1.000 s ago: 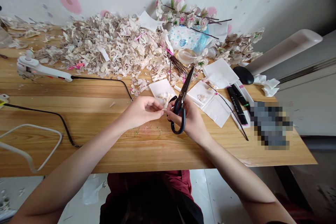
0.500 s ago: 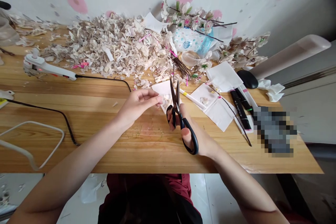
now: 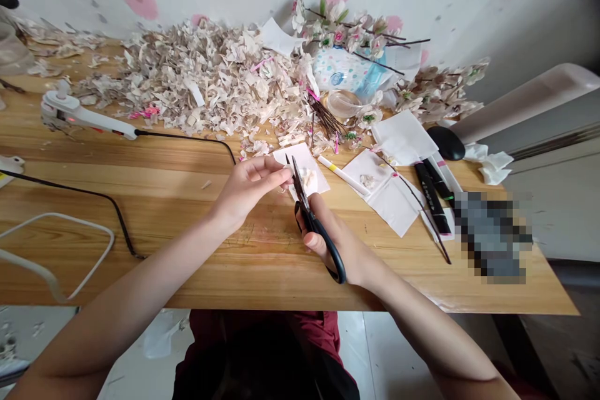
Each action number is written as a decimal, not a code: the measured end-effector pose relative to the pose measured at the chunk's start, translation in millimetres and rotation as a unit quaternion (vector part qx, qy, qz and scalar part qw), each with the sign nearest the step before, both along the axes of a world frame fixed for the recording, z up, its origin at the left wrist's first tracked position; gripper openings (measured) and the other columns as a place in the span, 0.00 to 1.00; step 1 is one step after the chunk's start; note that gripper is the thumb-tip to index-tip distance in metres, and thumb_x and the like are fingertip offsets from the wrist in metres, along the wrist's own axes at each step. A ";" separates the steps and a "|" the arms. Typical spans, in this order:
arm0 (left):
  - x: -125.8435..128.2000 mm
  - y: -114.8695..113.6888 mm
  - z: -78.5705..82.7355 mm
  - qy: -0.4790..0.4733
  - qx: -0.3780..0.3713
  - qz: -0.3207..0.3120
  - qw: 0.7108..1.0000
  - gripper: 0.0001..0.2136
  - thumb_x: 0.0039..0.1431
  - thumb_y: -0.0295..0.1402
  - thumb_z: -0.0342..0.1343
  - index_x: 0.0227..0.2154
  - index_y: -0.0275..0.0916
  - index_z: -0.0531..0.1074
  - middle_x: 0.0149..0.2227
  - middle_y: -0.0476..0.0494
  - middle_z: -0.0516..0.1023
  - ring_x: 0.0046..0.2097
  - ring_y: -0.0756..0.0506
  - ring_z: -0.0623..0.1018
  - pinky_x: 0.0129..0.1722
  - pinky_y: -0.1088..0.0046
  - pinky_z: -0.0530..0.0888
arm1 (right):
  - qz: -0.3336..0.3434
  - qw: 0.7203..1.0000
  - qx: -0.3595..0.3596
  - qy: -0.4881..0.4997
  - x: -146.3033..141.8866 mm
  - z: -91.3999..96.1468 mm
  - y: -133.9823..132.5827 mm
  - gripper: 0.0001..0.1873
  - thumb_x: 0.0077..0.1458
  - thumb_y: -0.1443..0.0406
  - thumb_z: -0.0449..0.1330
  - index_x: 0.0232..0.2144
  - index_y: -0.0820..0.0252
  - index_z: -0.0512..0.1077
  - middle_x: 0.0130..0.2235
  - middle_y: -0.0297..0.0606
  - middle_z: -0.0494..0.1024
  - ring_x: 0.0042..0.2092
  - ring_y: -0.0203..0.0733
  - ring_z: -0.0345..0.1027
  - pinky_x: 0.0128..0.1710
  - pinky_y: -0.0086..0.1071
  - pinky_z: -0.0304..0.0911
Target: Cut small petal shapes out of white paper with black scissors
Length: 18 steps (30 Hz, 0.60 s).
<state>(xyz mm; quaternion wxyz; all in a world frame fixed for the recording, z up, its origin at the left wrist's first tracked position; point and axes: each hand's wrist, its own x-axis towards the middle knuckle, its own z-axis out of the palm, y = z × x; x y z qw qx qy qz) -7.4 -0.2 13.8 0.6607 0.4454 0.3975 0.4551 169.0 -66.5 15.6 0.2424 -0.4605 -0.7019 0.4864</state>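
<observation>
My right hand grips black-handled scissors, blades slightly parted and pointing up-left toward my left fingertips. My left hand is closed in a pinch on something small and pale that I cannot make out, held right at the scissor tips. Just behind them a white paper square carries a few pale petals. Both hands hover over the wooden table.
A big heap of dried petal scraps covers the back. A white glue gun with a black cord lies left. White paper sheets, black markers, flower branches, a clear cup and a black mouse sit right.
My right hand swung the scissors from pointing up-right to pointing up-left, tips now at my left fingers. My left hand moved slightly up and left.
</observation>
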 end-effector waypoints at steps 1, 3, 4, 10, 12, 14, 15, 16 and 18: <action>0.2 -0.1 -0.2 -0.003 -0.003 0.003 1.000 0.09 0.46 0.36 0.68 0.24 0.37 0.74 0.25 0.52 0.77 0.30 0.52 0.75 0.37 0.76 0.71 | 0.000 1.000 0.002 0.000 0.1 0.0 0.0 0.33 0.52 0.33 0.41 0.33 0.56 0.52 0.30 0.34 0.63 0.30 0.39 0.56 0.30 0.34 0.56; 0.4 -0.3 -0.3 0.000 -0.010 0.008 1.000 0.10 0.45 0.36 0.68 0.24 0.37 0.73 0.25 0.52 0.77 0.30 0.52 0.76 0.37 0.76 0.71 | 0.000 1.000 0.006 0.002 0.4 -0.1 0.2 0.32 0.53 0.34 0.41 0.33 0.56 0.53 0.31 0.34 0.63 0.30 0.38 0.56 0.30 0.34 0.57; 0.5 -0.5 -0.4 0.003 -0.013 0.010 1.000 0.11 0.45 0.36 0.68 0.24 0.37 0.73 0.25 0.51 0.77 0.30 0.51 0.76 0.37 0.75 0.71 | -0.001 1.000 0.008 0.005 0.4 -0.3 0.3 0.32 0.54 0.34 0.41 0.33 0.56 0.53 0.31 0.34 0.64 0.30 0.38 0.56 0.30 0.33 0.57; 2.2 -2.2 -0.8 0.011 -0.013 0.006 1.000 0.12 0.43 0.37 0.69 0.24 0.37 0.72 0.25 0.51 0.77 0.31 0.50 0.77 0.39 0.73 0.73 | -0.008 0.999 0.001 0.035 -1.1 -4.0 0.8 0.31 0.54 0.35 0.44 0.32 0.56 0.54 0.30 0.34 0.64 0.29 0.38 0.57 0.28 0.32 0.57; 2.8 -2.5 -0.5 0.021 -0.013 0.005 1.000 0.13 0.43 0.38 0.69 0.24 0.37 0.72 0.25 0.51 0.77 0.32 0.49 0.77 0.40 0.72 0.73 | -0.012 0.999 0.001 0.043 -2.0 -5.0 0.7 0.31 0.54 0.35 0.44 0.32 0.56 0.54 0.30 0.34 0.64 0.29 0.37 0.57 0.28 0.32 0.57; 3.2 -2.5 -0.1 0.029 -0.012 0.006 0.999 0.14 0.42 0.39 0.69 0.24 0.37 0.71 0.26 0.50 0.77 0.32 0.48 0.78 0.40 0.70 0.73 | -0.014 0.999 -0.001 0.048 -2.5 -5.5 0.5 0.31 0.54 0.35 0.44 0.32 0.56 0.54 0.29 0.34 0.64 0.28 0.37 0.57 0.27 0.32 0.57; 3.2 -2.5 0.0 0.030 -0.011 0.006 0.999 0.14 0.42 0.39 0.69 0.24 0.37 0.71 0.26 0.50 0.77 0.33 0.48 0.78 0.41 0.70 0.73 | -0.014 0.999 -0.002 0.051 -2.6 -5.6 0.4 0.31 0.54 0.35 0.44 0.32 0.56 0.54 0.29 0.33 0.64 0.28 0.37 0.57 0.27 0.32 0.57; 3.1 -2.5 0.0 0.028 -0.009 0.008 1.000 0.14 0.42 0.39 0.69 0.24 0.37 0.71 0.26 0.50 0.77 0.32 0.48 0.78 0.40 0.70 0.73 | -0.014 0.998 -0.003 0.053 -2.5 -5.5 0.4 0.31 0.54 0.35 0.44 0.32 0.56 0.54 0.29 0.33 0.64 0.28 0.37 0.57 0.28 0.32 0.57; 2.7 -2.5 -0.2 0.021 -0.005 0.011 1.000 0.13 0.43 0.38 0.69 0.25 0.37 0.72 0.26 0.50 0.77 0.32 0.49 0.78 0.40 0.71 0.73 | -0.011 0.998 -0.008 0.054 -2.2 -5.4 0.2 0.31 0.53 0.35 0.44 0.32 0.56 0.54 0.29 0.33 0.65 0.28 0.37 0.57 0.28 0.32 0.57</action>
